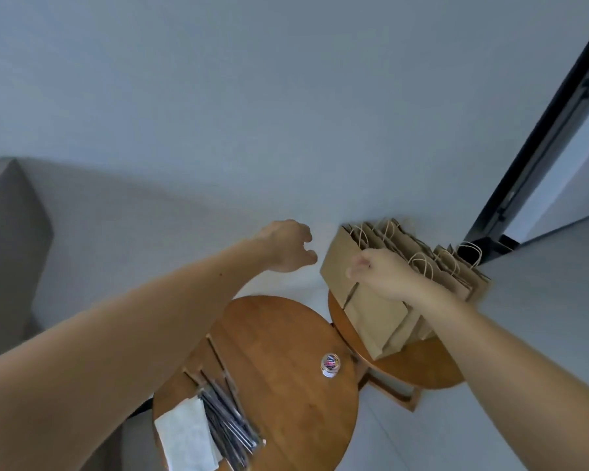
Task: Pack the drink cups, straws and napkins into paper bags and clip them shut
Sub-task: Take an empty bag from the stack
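Right hand grasps front paper bag, upright, handles up; left hand loosely curled, holding nothing.

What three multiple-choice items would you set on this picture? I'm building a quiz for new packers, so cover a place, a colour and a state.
1. Where does the clip jar stand? A on the larger round table B inside a bag C on the floor
2. What colour are the paper bags? A white B brown C black
3. What is the left hand doing? A gripping a cup B holding nothing, in the air C pressing on the jar

Key: 1 A, the jar sits on bare wood near that table's right edge; 2 B, all are plain brown; 3 B, its loosely curled fingers are empty beside the bags.
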The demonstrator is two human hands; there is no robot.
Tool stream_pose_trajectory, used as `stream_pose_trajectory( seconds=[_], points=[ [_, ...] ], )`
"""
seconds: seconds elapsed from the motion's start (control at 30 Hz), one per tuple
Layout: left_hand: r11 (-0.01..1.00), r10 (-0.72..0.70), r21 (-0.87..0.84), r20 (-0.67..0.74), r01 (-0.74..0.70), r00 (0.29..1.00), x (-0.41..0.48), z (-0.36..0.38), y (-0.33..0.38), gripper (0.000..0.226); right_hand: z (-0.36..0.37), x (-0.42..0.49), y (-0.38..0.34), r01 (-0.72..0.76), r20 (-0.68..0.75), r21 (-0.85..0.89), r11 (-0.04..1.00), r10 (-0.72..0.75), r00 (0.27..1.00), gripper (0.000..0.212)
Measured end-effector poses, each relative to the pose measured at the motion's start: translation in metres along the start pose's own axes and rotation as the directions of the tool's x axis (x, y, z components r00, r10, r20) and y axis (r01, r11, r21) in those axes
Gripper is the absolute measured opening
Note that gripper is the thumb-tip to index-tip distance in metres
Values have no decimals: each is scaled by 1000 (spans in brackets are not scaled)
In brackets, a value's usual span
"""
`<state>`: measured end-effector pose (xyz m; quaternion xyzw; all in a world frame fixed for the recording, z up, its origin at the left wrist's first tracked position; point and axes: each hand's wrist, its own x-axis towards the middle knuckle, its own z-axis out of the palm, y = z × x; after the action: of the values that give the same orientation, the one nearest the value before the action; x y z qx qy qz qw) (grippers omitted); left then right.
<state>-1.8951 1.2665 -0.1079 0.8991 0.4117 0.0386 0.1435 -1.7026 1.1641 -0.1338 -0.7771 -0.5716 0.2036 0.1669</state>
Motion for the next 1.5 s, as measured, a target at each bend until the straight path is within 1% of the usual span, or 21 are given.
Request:
stream_pose_trajectory(
  seconds=[0.13,0.17,0.23,0.3,0.37,0.43,0.47,0.5,0.53,0.63,0.7,0.77,0.83,0.9,1.03,1.17,1.27,1.37,1.43,1.5],
  points=[
    [998,49,-34,64,-47,997,54,30,23,51,-13,23,49,-47,6,-56,997,47,999,36],
    [998,62,-37,81,-60,995,66,37,29,50,-15,29,62,-60,3,-59,996,60,998,32],
    [996,82,-50,109,-77,991,87,51,39,50,-18,40,87,-80,-7,-74,994,80,997,17],
    [996,75,-67,119,-67,990,106,65,48,49,-19,53,115,-120,-30,-122,985,117,993,11],
    [995,49,-88,147,-36,988,123,81,55,47,-17,68,146,-180,-43,-171,969,175,984,23],
    [996,13,-92,168,3,986,138,101,61,47,-13,85,177,-233,-43,-211,949,230,972,25],
    [994,-15,-101,169,33,985,146,111,64,47,-10,95,193,-258,-39,-226,939,256,966,33],
    [990,-58,-120,177,80,982,153,122,67,47,-7,108,209,-263,-25,-244,933,265,964,41],
    [985,-90,-131,187,115,978,156,130,68,47,-2,116,219,-274,-20,-255,927,278,960,44],
    [972,-183,-104,238,212,954,166,154,73,47,14,144,249,-271,-10,-277,922,280,960,48],
    [954,-253,-99,249,284,935,172,166,76,46,24,163,263,-258,25,-301,918,278,960,51],
    [937,-302,-95,267,337,915,175,176,78,46,33,177,274,-248,71,-338,908,288,955,51],
    [925,-332,-87,284,369,899,177,184,81,45,41,185,283,-234,94,-360,903,285,954,43],
    [912,-358,-92,291,399,887,180,190,84,45,47,190,291,-214,87,-375,902,264,961,35],
    [908,-366,-106,268,405,891,186,194,89,43,48,194,300,-144,89,-423,895,199,976,27],
    [913,-362,-106,240,395,901,186,194,89,43,35,193,288,-64,97,-409,910,113,989,30],
    [917,-353,-112,218,383,910,183,188,81,42,20,191,258,22,79,-411,911,12,997,33],
    [910,-358,-139,208,390,910,173,177,66,43,11,186,214,111,91,-409,906,-80,993,34],
    [901,-371,-157,207,405,905,161,171,51,44,16,181,183,161,105,-396,904,-130,986,28],
    [894,-380,-166,208,416,901,145,166,33,45,30,175,153,210,128,-370,905,-174,976,28]
  ],
)
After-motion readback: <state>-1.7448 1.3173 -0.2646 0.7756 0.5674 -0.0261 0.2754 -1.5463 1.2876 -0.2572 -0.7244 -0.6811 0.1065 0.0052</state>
